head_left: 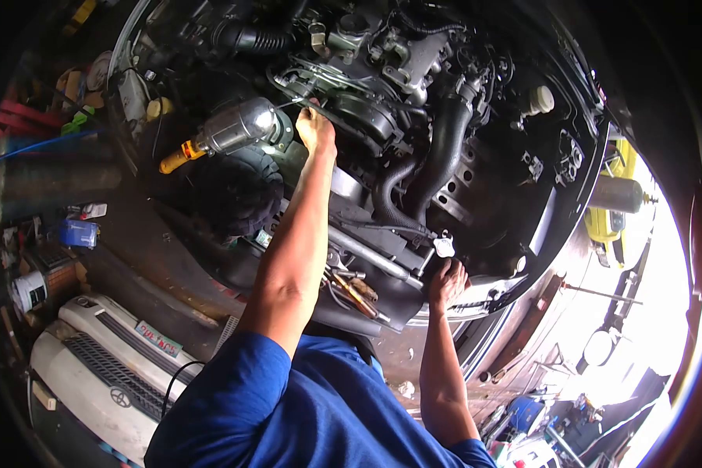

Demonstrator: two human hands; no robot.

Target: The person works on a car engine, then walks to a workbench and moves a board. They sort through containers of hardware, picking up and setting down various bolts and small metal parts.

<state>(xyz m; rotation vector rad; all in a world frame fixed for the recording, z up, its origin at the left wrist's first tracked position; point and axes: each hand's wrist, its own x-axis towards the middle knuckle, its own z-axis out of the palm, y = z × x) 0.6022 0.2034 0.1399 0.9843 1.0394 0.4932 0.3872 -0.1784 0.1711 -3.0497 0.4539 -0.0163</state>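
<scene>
one left hand seemingly works at the engine, next needing careful reach, right hand by the bay's front rim, neither grip's closure tellable.

We see a vehicle repair workshop: exposed engine at upper centre, caged work lamp upper left, white car bumper lower left.
</scene>
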